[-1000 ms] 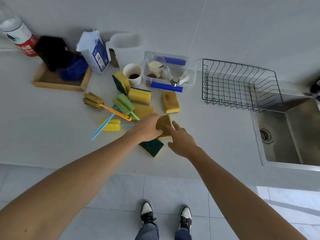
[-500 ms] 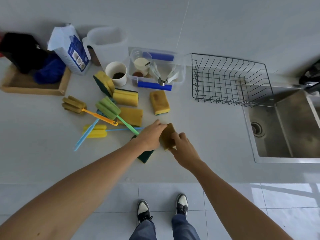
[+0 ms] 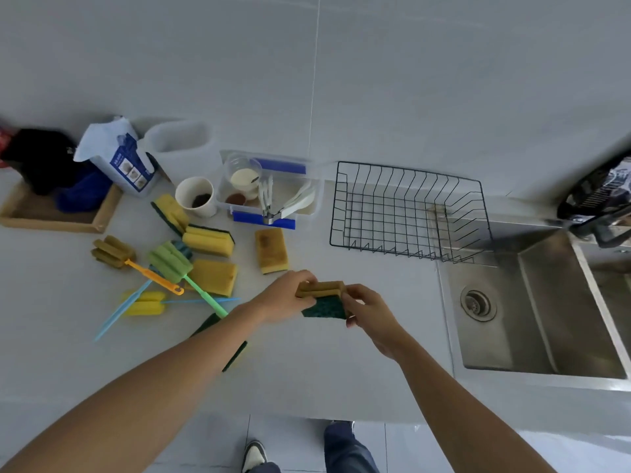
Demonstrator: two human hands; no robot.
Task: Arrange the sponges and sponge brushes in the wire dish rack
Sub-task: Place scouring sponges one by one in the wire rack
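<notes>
Both hands hold one yellow sponge with a green scouring side (image 3: 324, 300) above the counter, turned on edge. My left hand (image 3: 285, 298) grips its left end and my right hand (image 3: 370, 310) its right end. The black wire dish rack (image 3: 408, 211) stands empty to the upper right, beside the sink. Several yellow sponges (image 3: 271, 250) lie on the counter to the left, along with sponge brushes: a green-headed one (image 3: 170, 262), an olive one with an orange handle (image 3: 112, 252) and a yellow one with a blue handle (image 3: 145, 303). Another sponge (image 3: 232, 353) lies partly hidden under my left forearm.
A steel sink (image 3: 539, 302) lies right of the rack. Behind the sponges stand a clear plastic tub with blue clips (image 3: 269, 189), a paper cup (image 3: 196, 198), a blue-white bag (image 3: 117, 158), a white jug (image 3: 177, 136) and a wooden tray (image 3: 51, 216) with dark cloths.
The sponge has been lifted off the counter and carried right, now held by both hands with its green side showing. The camera view has shifted right and down.
</notes>
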